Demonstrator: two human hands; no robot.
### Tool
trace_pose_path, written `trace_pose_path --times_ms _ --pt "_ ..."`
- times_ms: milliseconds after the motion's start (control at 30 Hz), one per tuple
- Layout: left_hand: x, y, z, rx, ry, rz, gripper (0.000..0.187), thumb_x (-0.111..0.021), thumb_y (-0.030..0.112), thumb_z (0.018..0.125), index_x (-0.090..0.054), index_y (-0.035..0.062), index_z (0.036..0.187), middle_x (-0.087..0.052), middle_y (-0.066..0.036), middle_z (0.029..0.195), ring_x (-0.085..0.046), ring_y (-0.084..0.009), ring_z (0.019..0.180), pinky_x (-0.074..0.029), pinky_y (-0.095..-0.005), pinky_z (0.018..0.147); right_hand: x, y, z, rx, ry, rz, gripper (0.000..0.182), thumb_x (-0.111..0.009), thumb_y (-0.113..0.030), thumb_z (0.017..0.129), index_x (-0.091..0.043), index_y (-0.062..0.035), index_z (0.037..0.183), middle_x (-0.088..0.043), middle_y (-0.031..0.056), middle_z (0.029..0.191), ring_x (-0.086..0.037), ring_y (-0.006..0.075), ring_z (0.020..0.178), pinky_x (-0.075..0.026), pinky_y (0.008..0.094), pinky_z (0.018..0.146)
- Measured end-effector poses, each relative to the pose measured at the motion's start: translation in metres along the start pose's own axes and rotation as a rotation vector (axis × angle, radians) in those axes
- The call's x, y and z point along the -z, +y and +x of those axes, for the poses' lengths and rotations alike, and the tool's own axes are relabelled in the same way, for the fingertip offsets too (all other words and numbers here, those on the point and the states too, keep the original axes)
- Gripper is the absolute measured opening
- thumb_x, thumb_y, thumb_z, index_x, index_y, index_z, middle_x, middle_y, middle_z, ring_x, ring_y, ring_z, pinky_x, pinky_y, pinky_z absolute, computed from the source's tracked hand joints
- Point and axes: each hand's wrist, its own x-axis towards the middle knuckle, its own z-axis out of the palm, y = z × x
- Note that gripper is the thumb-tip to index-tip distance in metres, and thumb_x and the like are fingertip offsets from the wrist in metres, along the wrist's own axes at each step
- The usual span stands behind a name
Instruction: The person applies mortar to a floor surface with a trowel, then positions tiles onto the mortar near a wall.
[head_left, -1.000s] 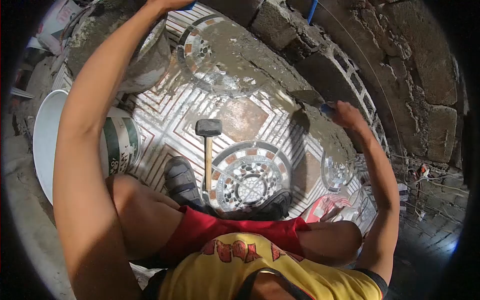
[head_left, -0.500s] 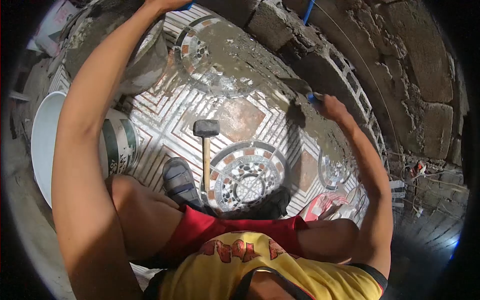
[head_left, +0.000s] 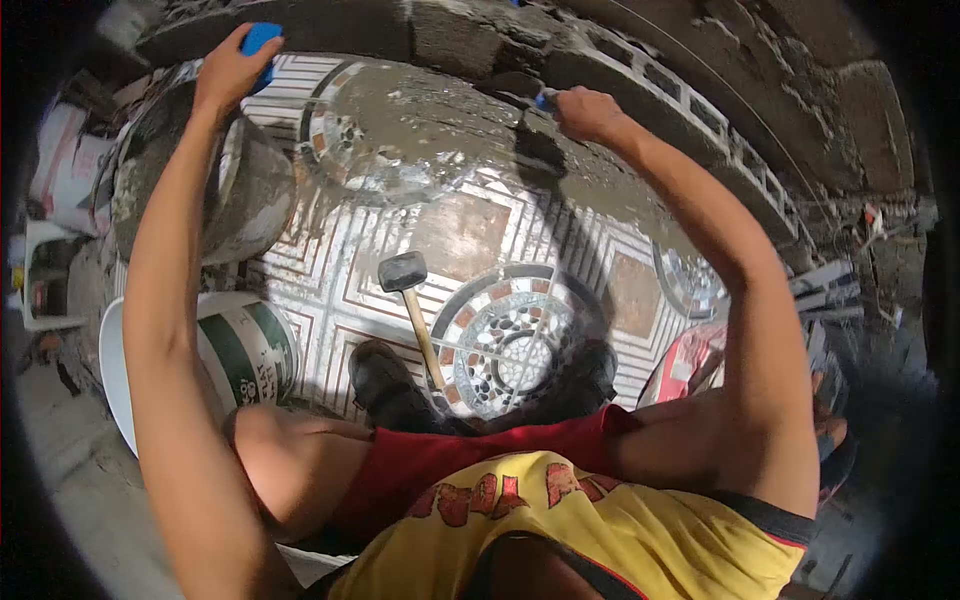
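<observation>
My left hand point(head_left: 228, 72) is wrapped round a blue object point(head_left: 262, 45) at the upper left, above a mortar-coated tub. My right hand point(head_left: 592, 112) grips the blue handle of a trowel point(head_left: 512, 86), whose dark blade points left over wet grey mortar point(head_left: 430, 120) along the foot of the block wall. A rubber mallet point(head_left: 404, 272) with a wooden handle lies on the patterned tiles point(head_left: 462, 235), between the tub and the round pebble motif.
The mortar-coated tub point(head_left: 255, 190) stands at the left, with a white and green bucket point(head_left: 268, 350) below it. A block wall point(head_left: 640, 95) curves across the top. A red and white sack point(head_left: 682, 362) lies near my right knee.
The view has shifted, showing more of my left hand and the blue object. My right hand and the trowel have moved left and up along the mortar strip.
</observation>
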Motion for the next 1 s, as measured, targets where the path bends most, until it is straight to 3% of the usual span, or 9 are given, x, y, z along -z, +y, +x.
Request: trace_pose_path --times_ms 67,133,300,367,467,533,633,867,1000 --pt "0.003 0.005 0.0 0.016 -0.039 -0.031 0.07 -0.062 0.06 0.075 -0.056 0.0088 0.123 -0.063 -0.02 0.111 -0.061 -0.034 0.102 -0.046 -0.0388 0.086 -0.009 0.044 -0.039 -0.016 0.001 -0.042 0.022 -0.054 -0.014 0.079 -0.062 -0.0029 0.096 -0.065 0.0215 0.091 -0.064 0.0377 0.089 -0.052 0.0466 0.073" --pt "0.001 0.003 0.002 0.047 -0.049 -0.037 0.073 -0.063 0.059 0.075 -0.055 0.0062 0.124 -0.062 -0.021 0.113 -0.061 -0.0327 0.103 -0.046 -0.0374 0.087 -0.016 0.095 -0.079 -0.215 -0.242 -0.091 0.024 -0.054 -0.014 0.079 -0.063 -0.0041 0.099 -0.065 0.0201 0.099 -0.063 0.0365 0.093 -0.052 0.0452 0.076" --pt "-0.002 0.001 0.01 0.053 -0.112 -0.001 0.072 -0.065 0.056 0.076 -0.055 0.0037 0.124 -0.062 -0.022 0.112 -0.061 -0.0319 0.101 -0.046 -0.0355 0.086 0.003 0.163 -0.173 -0.412 -0.177 -0.145 0.023 -0.053 -0.017 0.08 -0.06 -0.0045 0.098 -0.063 0.0219 0.098 -0.061 0.038 0.095 -0.05 0.0474 0.079" --pt "0.011 0.024 0.0 0.087 -0.14 -0.033 0.073 -0.065 0.057 0.076 -0.054 0.0033 0.124 -0.062 -0.021 0.11 -0.062 -0.0308 0.1 -0.045 -0.0347 0.086 -0.001 0.178 -0.179 -0.338 -0.136 -0.152 0.024 -0.055 -0.023 0.082 -0.057 -0.0049 0.098 -0.062 0.0212 0.095 -0.061 0.0392 0.091 -0.049 0.0487 0.076" --pt "-0.007 -0.011 0.013 0.009 -0.12 -0.024 0.073 -0.065 0.057 0.076 -0.054 0.0032 0.124 -0.063 -0.019 0.109 -0.061 -0.0281 0.099 -0.045 -0.0337 0.086 -0.012 0.166 -0.166 -0.188 0.052 -0.071 0.027 -0.062 -0.025 0.08 -0.059 -0.0056 0.098 -0.064 0.0199 0.094 -0.062 0.0385 0.091 -0.051 0.0475 0.074" --pt "-0.006 0.009 0.009 0.031 -0.124 0.001 0.072 -0.065 0.056 0.076 -0.054 0.003 0.124 -0.063 -0.019 0.109 -0.061 -0.0274 0.099 -0.045 -0.0338 0.087 -0.009 0.126 -0.136 -0.259 0.041 0.009 0.03 -0.065 -0.026 0.077 -0.061 -0.0073 0.101 -0.065 0.0192 0.093 -0.063 0.0369 0.09 -0.052 0.0483 0.073" --pt "-0.001 0.01 0.004 0.044 -0.089 0.005 0.071 -0.067 0.053 0.077 -0.054 0.0017 0.124 -0.062 -0.02 0.11 -0.06 -0.0283 0.101 -0.044 -0.0344 0.088 -0.023 0.096 -0.087 -0.066 0.164 0.066 0.028 -0.062 -0.025 0.078 -0.061 -0.0069 0.1 -0.065 0.0191 0.093 -0.064 0.0358 0.089 -0.052 0.0482 0.073" --pt "0.009 0.023 0.0 0.04 -0.11 0.028 0.069 -0.065 0.055 0.078 -0.055 0.0024 0.122 -0.063 -0.021 0.11 -0.06 -0.0309 0.101 -0.044 -0.0364 0.088 -0.022 0.1 -0.071 -0.102 -0.047 -0.044 0.024 -0.059 -0.017 0.078 -0.064 -0.0044 0.097 -0.066 0.0181 0.096 -0.066 0.034 0.089 -0.054 0.0445 0.071" --pt "0.001 0.017 0.0 0.012 -0.098 0.043 0.066 -0.065 0.053 0.078 -0.057 0.0022 0.12 -0.064 -0.02 0.108 -0.061 -0.0299 0.099 -0.045 -0.0361 0.087 -0.006 0.095 -0.088 -0.114 0.08 0.025 0.02 -0.06 -0.014 0.076 -0.065 -0.0043 0.093 -0.067 0.0184 0.092 -0.066 0.033 0.089 -0.054 0.0455 0.072"
